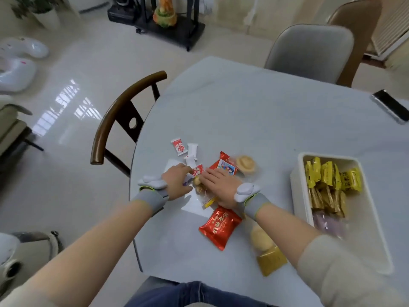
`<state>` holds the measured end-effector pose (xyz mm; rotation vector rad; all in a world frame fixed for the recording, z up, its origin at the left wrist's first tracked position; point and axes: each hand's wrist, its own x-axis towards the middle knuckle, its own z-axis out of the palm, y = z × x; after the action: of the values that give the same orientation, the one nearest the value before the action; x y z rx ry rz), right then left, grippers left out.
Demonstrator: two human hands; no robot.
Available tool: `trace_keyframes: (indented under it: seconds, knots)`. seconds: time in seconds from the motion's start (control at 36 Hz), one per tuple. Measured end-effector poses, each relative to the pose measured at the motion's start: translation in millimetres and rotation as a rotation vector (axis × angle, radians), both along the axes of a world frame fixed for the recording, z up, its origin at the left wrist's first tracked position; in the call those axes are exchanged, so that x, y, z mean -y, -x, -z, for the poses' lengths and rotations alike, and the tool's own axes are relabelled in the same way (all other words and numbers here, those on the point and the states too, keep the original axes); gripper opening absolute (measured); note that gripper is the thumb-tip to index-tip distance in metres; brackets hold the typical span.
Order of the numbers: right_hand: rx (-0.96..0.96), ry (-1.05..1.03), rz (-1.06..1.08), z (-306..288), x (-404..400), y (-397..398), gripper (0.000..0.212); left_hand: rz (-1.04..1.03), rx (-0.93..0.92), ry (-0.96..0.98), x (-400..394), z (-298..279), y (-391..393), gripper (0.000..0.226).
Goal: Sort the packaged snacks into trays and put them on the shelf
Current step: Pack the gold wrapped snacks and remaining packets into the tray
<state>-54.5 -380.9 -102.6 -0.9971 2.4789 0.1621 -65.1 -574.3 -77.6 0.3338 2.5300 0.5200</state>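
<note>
— Where are your hands?

— Both are down on the snack pile at the table's near edge. My left hand curls its fingers round a small packet, though I cannot tell which one. My right hand lies flat, fingers straight, on a clear-wrapped pastry.

— And the tray?

— The white tray sits to my right, holding yellow packets. A big red packet lies loose just beside my right wrist.
</note>
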Motion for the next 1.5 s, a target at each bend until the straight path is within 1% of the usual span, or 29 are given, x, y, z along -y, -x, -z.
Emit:
trace_keyframes:
  seconds: [0.11,0.19,0.25,0.31,0.33,0.39,0.42,0.47,0.53,0.61,0.64,0.72,0.75,0.81,0.83,0.89,0.94,1.0,1.03,1.06,1.08,1.11,1.14,1.22,1.28,1.36,1.42,1.47,1.5]
  knots:
    - [0.005,0.033,0.066,11,6,1,0.079,-0.001,0.046,0.026,-3,5,-2,0.057]
    - [0.07,0.192,0.195,12,9,3,0.072,0.009,0.071,0.019,-4,7,-4,0.062]
    - [0.122,0.332,0.312,12,6,4,0.057,-0.02,0.082,-0.038,-5,7,-7,0.071]
    - [0.113,0.462,0.419,7,1,4,0.032,-0.066,0.081,-0.141,-8,5,-10,0.077]
    - [0.106,0.53,0.466,2,-2,4,0.023,-0.089,0.078,-0.192,-10,3,-10,0.078]
    - [0.148,0.683,0.566,-9,-6,6,0.015,-0.123,0.082,-0.273,-14,0,-11,0.077]
    - [0.185,0.756,0.609,-17,-8,7,0.015,-0.136,0.087,-0.301,-18,0,-12,0.073]
    - [0.254,0.853,0.69,-31,-12,8,0.016,-0.172,0.104,-0.351,-26,-1,-12,0.057]
    - [0.296,0.898,0.766,-40,-13,9,0.017,-0.22,0.131,-0.422,-33,-5,-11,0.042]
    - [0.343,0.954,0.877,-50,-21,9,0.019,-0.31,0.232,-0.54,-43,-12,-9,0.024]
    - [0.38,0.963,0.896,-53,-25,9,0.019,-0.319,0.262,-0.563,-46,-13,-9,0.024]
    - [0.5,0.991,0.953,-60,-39,12,0.016,-0.317,0.325,-0.599,-53,-20,-8,0.04]
    - [0.506,1.019,0.985,-63,-42,14,0.016,-0.325,0.343,-0.609,-55,-24,-7,0.037]
    - [0.456,1.103,1.084,-70,-48,22,0.021,-0.321,0.379,-0.607,-56,-31,-3,0.022]
    - [0.423,1.148,1.144,-72,-51,27,0.024,-0.298,0.393,-0.593,-56,-33,-2,0.018]
    - [0.39,1.204,1.232,-75,-61,38,0.029,-0.264,0.417,-0.561,-56,-38,-4,0.017]
    - [0.374,1.166,1.232,-74,-69,46,0.032,-0.343,0.394,-0.549,-52,-38,-7,0.022]
    - [0.339,1.053,1.19,-67,-71,51,0.033,-0.533,0.322,-0.58,-42,-31,-8,0.031]
    - [0.286,0.976,1.141,-61,-69,53,0.032,-0.629,0.277,-0.578,-36,-29,-7,0.037]
    - [0.206,0.868,1.061,-55,-67,57,0.026,-0.7,0.242,-0.563,-30,-26,-6,0.04]
    - [0.134,0.735,0.95,-49,-64,59,0.018,-0.749,0.225,-0.554,-24,-25,-6,0.041]
    - [0.088,0.598,0.823,-45,-61,61,0.015,-0.786,0.227,-0.557,-19,-24,-6,0.04]
    - [0.074,0.482,0.69,-42,-57,63,0.02,-0.821,0.241,-0.564,-15,-23,-7,0.038]
    - [0.113,0.177,0.335,-33,-43,71,0.045,-0.88,0.248,-0.571,-7,-18,-7,0.038]
    - [0.102,0.005,0.167,-21,-35,78,0.059,-0.877,0.217,-0.552,-5,-15,-7,0.039]
    - [0.094,-0.114,0.095,-4,-30,83,0.068,-0.9,0.286,-0.641,-7,-13,-10,0.023]
    - [0.064,-0.14,0.087,3,-28,85,0.071,-0.903,0.326,-0.705,-7,-12,-14,0.02]
    - [0.04,-0.139,0.103,4,-27,86,0.068,-0.879,0.32,-0.698,-4,-9,-17,0.022]
    - [0.032,-0.124,0.118,4,-26,86,0.061,-0.873,0.315,-0.68,-2,-6,-19,0.023]
